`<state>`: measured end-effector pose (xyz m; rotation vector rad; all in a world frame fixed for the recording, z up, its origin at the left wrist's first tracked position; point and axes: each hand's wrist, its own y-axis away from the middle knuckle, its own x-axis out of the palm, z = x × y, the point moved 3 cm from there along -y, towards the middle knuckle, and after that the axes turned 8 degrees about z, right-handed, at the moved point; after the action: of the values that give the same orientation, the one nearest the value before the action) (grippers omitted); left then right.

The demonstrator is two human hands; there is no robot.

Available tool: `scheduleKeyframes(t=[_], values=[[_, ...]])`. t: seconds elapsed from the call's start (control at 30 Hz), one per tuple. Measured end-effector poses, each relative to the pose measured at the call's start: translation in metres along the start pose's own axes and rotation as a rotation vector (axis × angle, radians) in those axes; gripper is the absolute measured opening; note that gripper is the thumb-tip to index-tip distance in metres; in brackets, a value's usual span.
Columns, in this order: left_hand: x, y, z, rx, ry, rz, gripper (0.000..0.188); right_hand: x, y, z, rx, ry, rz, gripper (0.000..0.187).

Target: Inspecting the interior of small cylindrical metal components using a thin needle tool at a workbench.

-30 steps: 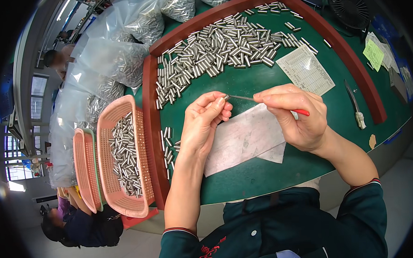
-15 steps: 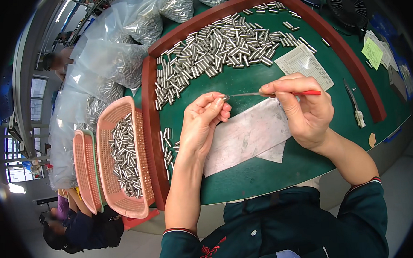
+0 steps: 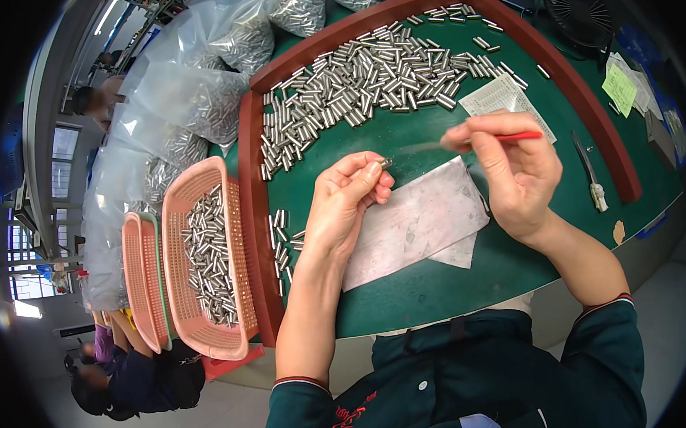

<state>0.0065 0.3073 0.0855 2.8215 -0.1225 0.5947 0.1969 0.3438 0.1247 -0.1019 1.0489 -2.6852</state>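
Between thumb and fingers, my left hand [image 3: 351, 189] pinches a small metal cylinder [image 3: 387, 163], only its end showing. My right hand [image 3: 515, 168] grips a thin tool with a red handle [image 3: 519, 136]; its slender shaft is smeared by motion and points left toward the cylinder, apart from it. Below both hands a stained whitish cloth [image 3: 416, 226] lies on the green table top [image 3: 408, 307]. Beyond them spreads a large heap of short shiny metal cylinders [image 3: 367, 75]. A few more cylinders [image 3: 280, 243] lie left of my left wrist.
A dark red wooden rail [image 3: 575, 89] borders the table. Left of it stand a pink basket of cylinders [image 3: 180, 297], a second pink basket [image 3: 141, 292] and filled plastic bags [image 3: 236, 43]. Tweezers [image 3: 588, 169], a printed sheet [image 3: 499, 104] and a black fan [image 3: 575, 9] are at right.
My right hand has drawn back to the right with the red-handled tool, whose tip has left the cylinder. My left hand still holds the cylinder, nearly in place.
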Motion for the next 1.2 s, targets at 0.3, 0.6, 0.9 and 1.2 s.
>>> scheduleKeyframes(t=[0.3,0.6,0.9,1.2], values=[[-0.001,0.006,-0.01,0.111,-0.203,-0.095,0.013,-0.002,0.001,0.001,-0.02,-0.005,0.0,0.01],[0.013,0.08,-0.036,0.507,-0.881,-0.489,0.008,-0.002,0.001,-0.001,-0.064,-0.024,0.064,0.012],[0.035,0.125,-0.021,1.067,-1.457,-0.497,0.021,0.0,0.004,-0.001,-0.067,0.0,0.099,0.01],[0.001,0.13,0.014,0.417,-1.483,-0.55,0.006,-0.001,0.008,-0.003,-0.023,0.036,0.239,0.016]])
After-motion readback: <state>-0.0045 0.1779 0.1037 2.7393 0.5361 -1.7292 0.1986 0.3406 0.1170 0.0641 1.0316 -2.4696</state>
